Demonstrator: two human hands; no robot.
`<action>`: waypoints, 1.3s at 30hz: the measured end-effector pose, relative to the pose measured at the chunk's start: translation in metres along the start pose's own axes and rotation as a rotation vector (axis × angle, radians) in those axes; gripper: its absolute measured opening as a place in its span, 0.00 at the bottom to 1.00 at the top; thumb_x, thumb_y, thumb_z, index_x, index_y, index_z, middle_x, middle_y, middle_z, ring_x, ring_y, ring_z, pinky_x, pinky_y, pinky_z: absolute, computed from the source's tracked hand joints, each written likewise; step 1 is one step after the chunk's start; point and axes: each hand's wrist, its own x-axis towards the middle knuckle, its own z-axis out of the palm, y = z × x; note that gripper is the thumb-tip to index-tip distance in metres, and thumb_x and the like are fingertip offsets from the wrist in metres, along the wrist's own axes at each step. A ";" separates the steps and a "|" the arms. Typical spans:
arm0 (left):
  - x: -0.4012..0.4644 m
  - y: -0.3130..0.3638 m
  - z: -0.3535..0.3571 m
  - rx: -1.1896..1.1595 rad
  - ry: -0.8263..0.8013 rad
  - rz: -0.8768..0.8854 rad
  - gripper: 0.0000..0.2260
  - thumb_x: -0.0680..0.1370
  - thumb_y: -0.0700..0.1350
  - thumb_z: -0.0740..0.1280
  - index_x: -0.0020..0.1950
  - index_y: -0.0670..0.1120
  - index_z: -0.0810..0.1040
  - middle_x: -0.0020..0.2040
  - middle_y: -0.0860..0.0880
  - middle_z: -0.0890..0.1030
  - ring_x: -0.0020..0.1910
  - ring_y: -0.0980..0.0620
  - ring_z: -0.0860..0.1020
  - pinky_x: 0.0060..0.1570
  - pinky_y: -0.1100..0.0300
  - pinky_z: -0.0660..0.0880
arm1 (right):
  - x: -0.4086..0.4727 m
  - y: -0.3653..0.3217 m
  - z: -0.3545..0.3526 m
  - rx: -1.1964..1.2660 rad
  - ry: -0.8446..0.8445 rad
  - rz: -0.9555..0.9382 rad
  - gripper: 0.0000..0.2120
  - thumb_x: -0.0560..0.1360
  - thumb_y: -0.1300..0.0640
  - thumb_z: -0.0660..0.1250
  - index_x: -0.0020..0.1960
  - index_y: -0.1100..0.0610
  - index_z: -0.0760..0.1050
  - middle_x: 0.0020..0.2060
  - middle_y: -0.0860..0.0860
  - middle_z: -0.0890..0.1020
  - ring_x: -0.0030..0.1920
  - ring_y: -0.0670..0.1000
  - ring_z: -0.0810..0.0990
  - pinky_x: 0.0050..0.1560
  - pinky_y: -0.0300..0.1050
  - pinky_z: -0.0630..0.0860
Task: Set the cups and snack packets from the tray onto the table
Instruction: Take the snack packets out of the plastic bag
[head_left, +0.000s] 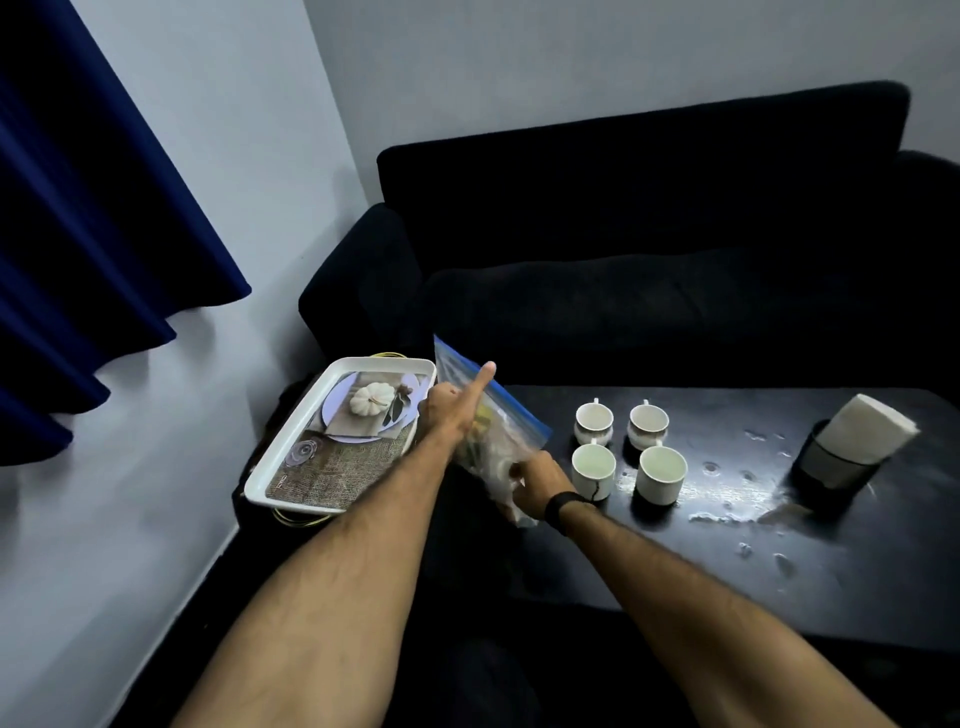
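A clear zip bag of snacks (498, 415) with a blue seal strip is held up between the tray and the cups, over the table's left end. My left hand (452, 410) grips its upper left side with the thumb sticking up. My right hand (535, 480), a black band on its wrist, holds the bag's lower part. The white rectangular tray (270, 462) with a pumpkin picture lies to the left with nothing on it. Several white cups (595, 421) stand in a square on the black table (779, 545).
A roll of white paper in a dark holder (852, 447) stands at the table's right end. Wet patches glisten around it. A dark sofa (649, 234) runs behind the table. A blue curtain (78, 234) hangs at left against a white wall.
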 end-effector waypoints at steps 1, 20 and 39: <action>-0.001 0.002 0.000 0.029 0.006 -0.013 0.27 0.67 0.72 0.67 0.34 0.47 0.70 0.35 0.49 0.76 0.29 0.53 0.75 0.31 0.62 0.66 | -0.003 -0.001 -0.001 -0.021 -0.009 -0.014 0.12 0.71 0.64 0.62 0.51 0.60 0.81 0.52 0.59 0.82 0.54 0.61 0.81 0.53 0.51 0.78; -0.053 -0.003 -0.002 0.138 -0.251 0.027 0.04 0.73 0.39 0.65 0.42 0.42 0.80 0.37 0.43 0.81 0.38 0.47 0.79 0.29 0.62 0.67 | -0.035 -0.017 -0.069 0.510 0.013 0.014 0.12 0.76 0.65 0.64 0.58 0.61 0.80 0.50 0.58 0.84 0.49 0.52 0.80 0.50 0.43 0.76; -0.072 -0.003 0.010 0.240 -0.307 0.191 0.09 0.77 0.41 0.63 0.36 0.46 0.74 0.34 0.47 0.79 0.32 0.52 0.76 0.34 0.62 0.72 | -0.042 -0.028 -0.104 0.198 0.108 -0.024 0.08 0.71 0.51 0.73 0.39 0.55 0.83 0.31 0.47 0.81 0.32 0.44 0.79 0.29 0.34 0.73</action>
